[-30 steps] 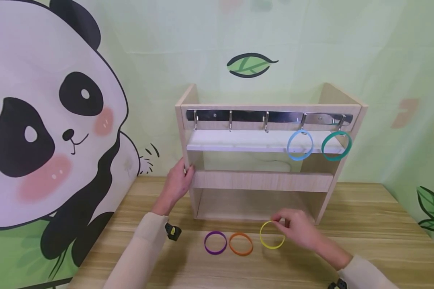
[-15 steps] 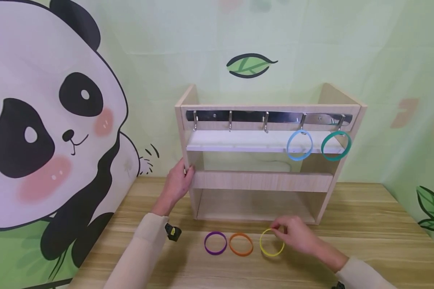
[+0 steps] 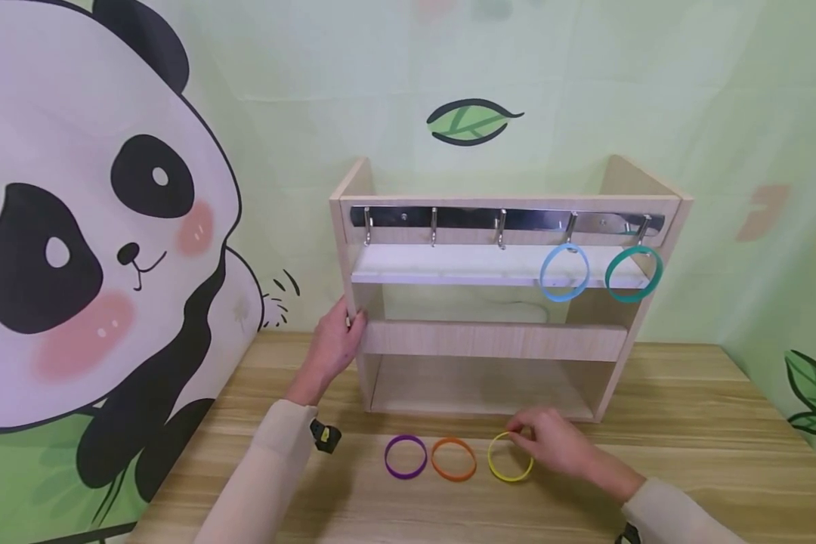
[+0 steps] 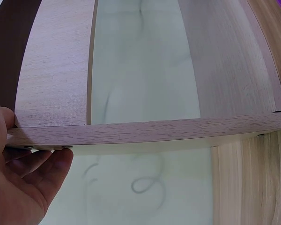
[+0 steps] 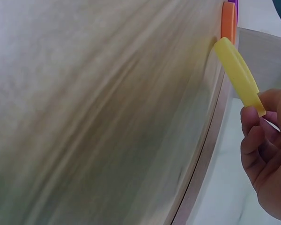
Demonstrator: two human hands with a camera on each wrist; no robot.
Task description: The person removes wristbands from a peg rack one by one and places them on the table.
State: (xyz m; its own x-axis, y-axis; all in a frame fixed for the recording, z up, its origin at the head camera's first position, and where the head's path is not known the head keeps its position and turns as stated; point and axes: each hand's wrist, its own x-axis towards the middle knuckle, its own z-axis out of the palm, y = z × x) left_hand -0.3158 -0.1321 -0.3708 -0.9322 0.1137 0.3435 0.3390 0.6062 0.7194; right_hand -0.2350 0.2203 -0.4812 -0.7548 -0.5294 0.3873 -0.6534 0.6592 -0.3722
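Note:
My right hand [image 3: 551, 438] pinches the far edge of a yellow wristband [image 3: 493, 470] between thumb and fingers. In the right wrist view the yellow wristband [image 5: 237, 72] slants, its pinched end raised and its other end down at the tabletop. To its left lie an orange wristband [image 3: 452, 479] and a purple wristband [image 3: 405, 476], side by side on the table. My left hand [image 3: 335, 340] grips the left side panel of a small wooden shelf [image 3: 496, 340]. The left wrist view shows the thumb on one side of that panel [image 4: 145, 132] and the fingers on the other.
A metal hook rail [image 3: 469, 219] runs across the shelf's top front. A light blue wristband [image 3: 544, 279] and a green wristband [image 3: 610, 281] hang from its two rightmost hooks. Wooden tabletop [image 3: 673, 423] extends right of the shelf. Behind is a wall with a panda picture [image 3: 61, 151].
My right hand has moved slightly down toward the table, lowering the yellow wristband in its pinch. The left hand stays on the shelf's side panel.

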